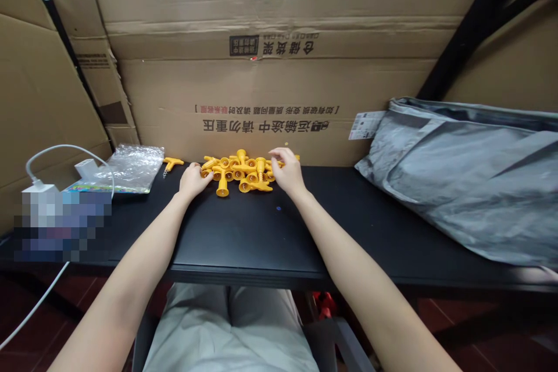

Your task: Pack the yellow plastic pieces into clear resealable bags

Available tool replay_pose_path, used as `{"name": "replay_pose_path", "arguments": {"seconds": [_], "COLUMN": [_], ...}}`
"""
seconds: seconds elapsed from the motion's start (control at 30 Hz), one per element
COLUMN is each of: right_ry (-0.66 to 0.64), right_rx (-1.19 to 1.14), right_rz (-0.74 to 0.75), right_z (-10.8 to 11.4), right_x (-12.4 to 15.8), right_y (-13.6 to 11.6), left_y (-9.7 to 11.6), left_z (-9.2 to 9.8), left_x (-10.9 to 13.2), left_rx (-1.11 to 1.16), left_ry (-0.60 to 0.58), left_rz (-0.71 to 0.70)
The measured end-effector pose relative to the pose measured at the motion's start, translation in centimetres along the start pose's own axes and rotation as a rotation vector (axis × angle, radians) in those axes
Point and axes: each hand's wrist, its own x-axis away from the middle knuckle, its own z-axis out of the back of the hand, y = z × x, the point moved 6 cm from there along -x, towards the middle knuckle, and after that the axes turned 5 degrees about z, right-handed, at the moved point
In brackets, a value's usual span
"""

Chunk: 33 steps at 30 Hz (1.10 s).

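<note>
Several yellow plastic pieces [238, 172] lie in a loose heap on the black table [244, 232], near its back edge. At the heap's left end is my left hand [195, 180], fingers apart and touching the outer pieces. My right hand [288, 171] rests against the right end, its fingers slightly curved and spread. Neither hand grips a piece. A single yellow piece with a metal spiral [173, 163] lies apart, left of my left hand.
On the left are a clear plastic bag [131, 168], a white charger [43, 202] with a cable and a blurred-out object. A grey fabric bag [462, 174] fills the right side. Cardboard [279, 81] stands behind the table. A small blue dot lies in front of the heap.
</note>
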Motion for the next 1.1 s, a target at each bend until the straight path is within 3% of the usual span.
{"name": "replay_pose_path", "arguments": {"seconds": [0.13, 0.27, 0.37, 0.6, 0.83, 0.97, 1.1], "right_ry": [-0.18, -0.319, -0.346, -0.357, -0.348, -0.383, -0.487], "right_rx": [0.048, 0.094, 0.117, 0.138, 0.033, -0.086, -0.102], "right_rz": [0.125, 0.174, 0.206, 0.242, 0.215, 0.156, 0.183], "right_z": [-1.6, -2.8, -3.2, -3.3, -3.5, -4.3, -5.5], "right_x": [1.1, 2.1, 2.3, 2.2, 2.1, 2.3, 3.1], "right_y": [-1.1, -1.4, -1.9, -2.9, -3.9, -4.8, -5.5], "left_y": [0.0, 0.2, 0.7, 1.7, 4.2, 5.9, 6.2], "left_z": [0.2, 1.3, 2.1, 2.4, 3.5, 3.0, 1.9], "left_x": [0.3, 0.3, 0.4, 0.7, 1.7, 2.3, 2.5], "left_rx": [0.006, -0.026, -0.054, -0.001, 0.066, 0.101, 0.065], "left_ry": [-0.028, 0.042, 0.102, 0.11, 0.183, 0.143, 0.065], "left_rz": [0.044, 0.067, 0.067, 0.05, -0.146, -0.274, -0.301]}}
